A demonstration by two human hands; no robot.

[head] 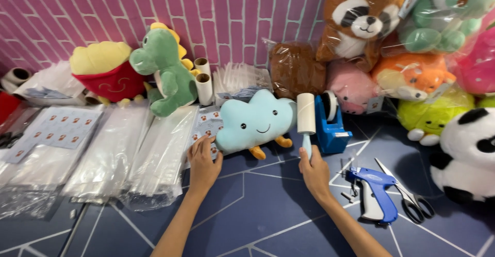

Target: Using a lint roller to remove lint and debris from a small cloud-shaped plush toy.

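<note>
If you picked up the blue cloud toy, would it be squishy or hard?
Probably squishy: the cloud toy looks plump and plush, so it should dent under the left hand touching its edge. Likely light for its size, too. Its flat-ish shape and little orange feet suggest it won't roll, though it may flop over.

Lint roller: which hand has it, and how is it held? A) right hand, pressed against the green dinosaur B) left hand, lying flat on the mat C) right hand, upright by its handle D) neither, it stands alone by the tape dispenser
C: the right hand grips the pale blue handle of the lint roller, which stands upright beside the blue cloud plush, while the left hand rests at the plush's other edge.
</note>
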